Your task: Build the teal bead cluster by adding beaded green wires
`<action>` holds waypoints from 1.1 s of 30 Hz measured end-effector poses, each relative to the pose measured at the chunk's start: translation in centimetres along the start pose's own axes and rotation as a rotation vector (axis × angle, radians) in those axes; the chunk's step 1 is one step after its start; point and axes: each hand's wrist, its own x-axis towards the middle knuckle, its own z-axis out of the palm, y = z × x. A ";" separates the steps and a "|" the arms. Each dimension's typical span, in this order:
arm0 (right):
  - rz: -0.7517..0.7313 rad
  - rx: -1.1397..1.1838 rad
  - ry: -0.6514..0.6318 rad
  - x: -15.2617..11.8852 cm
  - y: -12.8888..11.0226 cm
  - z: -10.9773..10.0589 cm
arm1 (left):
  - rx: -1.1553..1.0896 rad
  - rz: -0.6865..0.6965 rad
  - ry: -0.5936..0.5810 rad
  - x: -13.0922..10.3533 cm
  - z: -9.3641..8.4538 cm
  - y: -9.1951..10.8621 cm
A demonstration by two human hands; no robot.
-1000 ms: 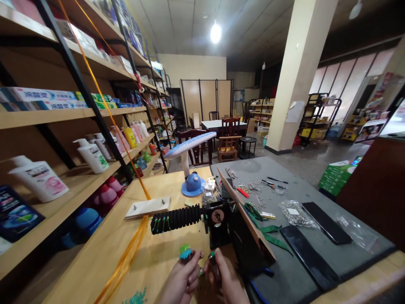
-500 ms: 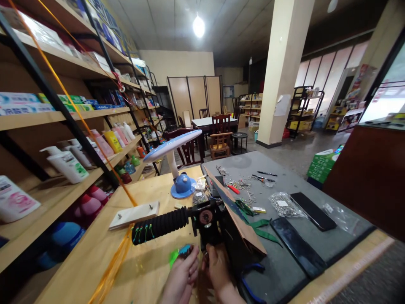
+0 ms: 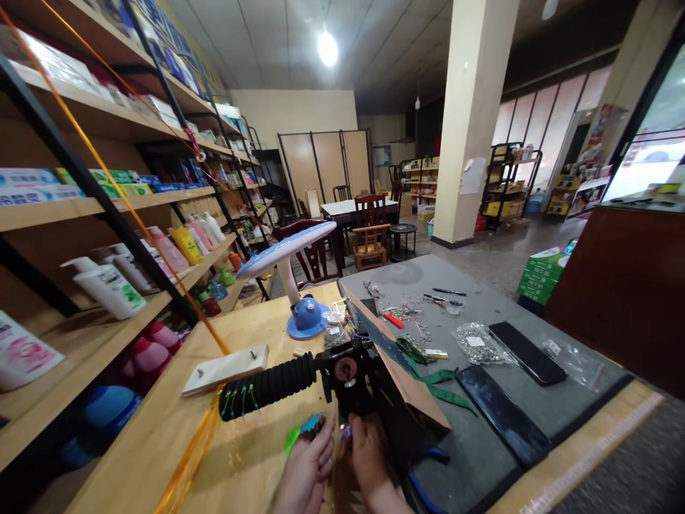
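My left hand [image 3: 309,460] is closed in a pinch on a small blue and green item [image 3: 309,427] at the bottom centre. Close to its right, my right hand [image 3: 367,453] has its fingers closed round a small object with a bright orange spot [image 3: 344,430], perhaps a lighter. Just beyond the hands is a black clamp device with a round dial [image 3: 345,368]. A black ribbed foam roll [image 3: 270,387] extends left from it, with thin green threads wrapped on it. Orange strands [image 3: 188,464] hang over the table at the left.
A blue lamp [image 3: 307,318] and a white board with bolts [image 3: 225,371] stand on the wooden table. A cardboard sheet [image 3: 396,357] leans right of the clamp. On the grey mat [image 3: 465,442] lie a black phone [image 3: 500,414], bagged beads [image 3: 476,343], green ribbon and pens. Shelves [image 3: 187,193] line the left.
A bright orange glow now shows at my right fingertips. Both hands remain in nearly the same place. The camera view has shifted slightly.
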 end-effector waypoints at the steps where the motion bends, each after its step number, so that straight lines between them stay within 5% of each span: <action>1: 0.019 0.018 -0.018 0.0 0.0 -0.1 | 0.002 0.000 0.002 0.0 0.0 0.0; 13: 0.171 0.165 -0.176 0.0 -0.8 0.8 | 0.035 -0.005 0.034 -0.2 0.1 0.2; 33: 0.150 0.118 -0.109 0.1 -0.3 0.5 | 0.052 0.006 -0.009 0.6 -0.4 -0.5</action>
